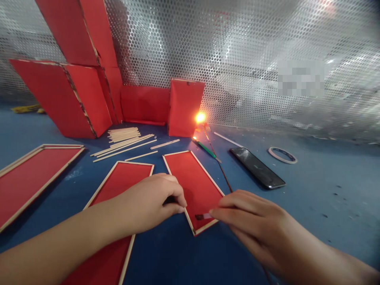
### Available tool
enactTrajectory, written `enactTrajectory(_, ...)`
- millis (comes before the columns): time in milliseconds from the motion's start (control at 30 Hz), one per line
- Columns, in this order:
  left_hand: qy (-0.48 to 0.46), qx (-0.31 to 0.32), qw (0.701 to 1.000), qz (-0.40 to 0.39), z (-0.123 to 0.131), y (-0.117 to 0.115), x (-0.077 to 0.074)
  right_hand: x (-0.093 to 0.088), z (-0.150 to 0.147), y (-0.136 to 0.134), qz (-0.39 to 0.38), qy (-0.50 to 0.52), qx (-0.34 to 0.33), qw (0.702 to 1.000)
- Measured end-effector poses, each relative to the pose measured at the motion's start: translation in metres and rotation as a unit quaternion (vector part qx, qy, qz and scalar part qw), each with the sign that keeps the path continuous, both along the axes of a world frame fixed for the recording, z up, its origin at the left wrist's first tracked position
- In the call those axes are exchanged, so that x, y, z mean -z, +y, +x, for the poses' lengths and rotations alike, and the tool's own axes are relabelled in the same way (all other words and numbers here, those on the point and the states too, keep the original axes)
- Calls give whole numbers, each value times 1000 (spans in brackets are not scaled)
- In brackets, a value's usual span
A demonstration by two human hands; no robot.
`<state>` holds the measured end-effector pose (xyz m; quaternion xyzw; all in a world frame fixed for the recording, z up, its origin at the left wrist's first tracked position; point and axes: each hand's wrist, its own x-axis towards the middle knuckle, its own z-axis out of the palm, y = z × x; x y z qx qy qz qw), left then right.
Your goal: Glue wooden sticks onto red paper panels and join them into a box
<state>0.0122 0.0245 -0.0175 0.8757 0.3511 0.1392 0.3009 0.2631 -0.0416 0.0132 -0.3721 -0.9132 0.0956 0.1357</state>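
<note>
My left hand [162, 200] pinches the left edge of a small red panel [192, 178] bordered with thin wooden sticks. The panel lies flat on the blue surface. Over its near right corner, my right hand [255, 225] grips a short pinkish stick [202, 216] with a dark brown tip, which points left. Most of that stick is hidden by the fingers. My left forearm crosses a longer red framed panel [127, 176]. A thin dark cord or rod [222, 172] runs from near a bright flame [200, 117] towards my right hand.
Another framed red panel [29, 174] lies left. Loose wooden sticks [124, 140] lie behind the panels, before red box-like structures [80, 95] and an upright red piece [184, 107]. A green-handled tool [206, 149], a black phone [257, 168] and a tape roll [282, 155] lie right.
</note>
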Motion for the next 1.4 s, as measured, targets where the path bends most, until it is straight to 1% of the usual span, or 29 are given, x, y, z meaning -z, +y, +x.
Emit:
enactTrajectory(67,4,-1,1000,2,1,0,0,1,-2,-3,-20,25,0,999)
enactTrajectory(200,3,2,1000,-6,2,0,-1,-1,-3,-6,-39,48,-35,997)
enactTrajectory(367,4,-1,1000,-7,2,1,-1,-5,-5,-4,-59,36,-54,996)
enactTrajectory(600,3,-2,1000,-6,2,1,-1,-3,-1,-4,-52,21,-47,997)
enactTrajectory(833,-5,0,1000,-6,1,1,-1,-9,2,-4,-91,-9,-85,992)
enactTrajectory(1067,-1,2,1000,-1,1,0,-1,-11,0,-3,-90,7,-68,994)
enactTrajectory(1233,10,-2,1000,-1,1,-1,-2,-11,3,-1,-114,-9,-48,992)
enactTrajectory(1400,8,0,1000,0,1,0,-3,-13,8,1,-92,-15,-40,995)
